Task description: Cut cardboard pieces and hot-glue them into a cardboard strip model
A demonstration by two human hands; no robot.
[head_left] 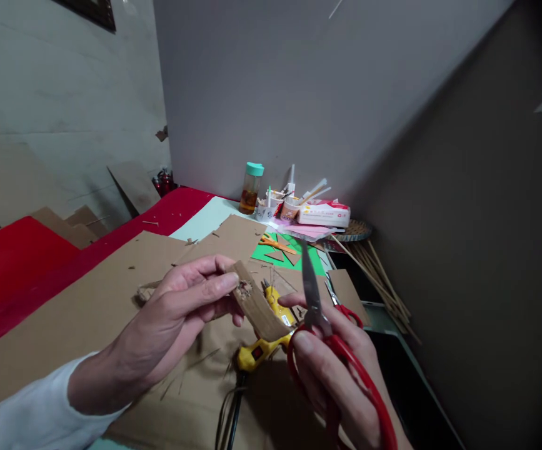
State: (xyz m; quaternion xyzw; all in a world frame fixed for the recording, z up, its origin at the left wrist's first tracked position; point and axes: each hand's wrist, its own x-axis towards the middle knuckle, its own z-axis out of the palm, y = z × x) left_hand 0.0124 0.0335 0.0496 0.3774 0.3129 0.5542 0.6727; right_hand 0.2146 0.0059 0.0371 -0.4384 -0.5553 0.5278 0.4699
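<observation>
Between the thumb and fingers of my left hand point(177, 312) is a narrow cardboard strip point(262, 312), tilted down to the right, with a torn rough patch near its upper end. My right hand point(341, 369) is closed round the red handles of a pair of scissors point(315, 300). Their blades point up and look closed together. The scissors are just right of the strip's lower end. Behind and below the strip lies a yellow glue gun point(254, 355), partly hidden by it, with a dark cord running toward me.
Cardboard sheets point(87, 300) cover much of the table. Beyond them are orange scissors point(277, 244) on a green sheet, a bottle point(250, 189), paper cups point(290, 208) and a tissue pack point(324, 214). More red-handled scissors point(348, 312) and thin sticks point(383, 281) lie at right.
</observation>
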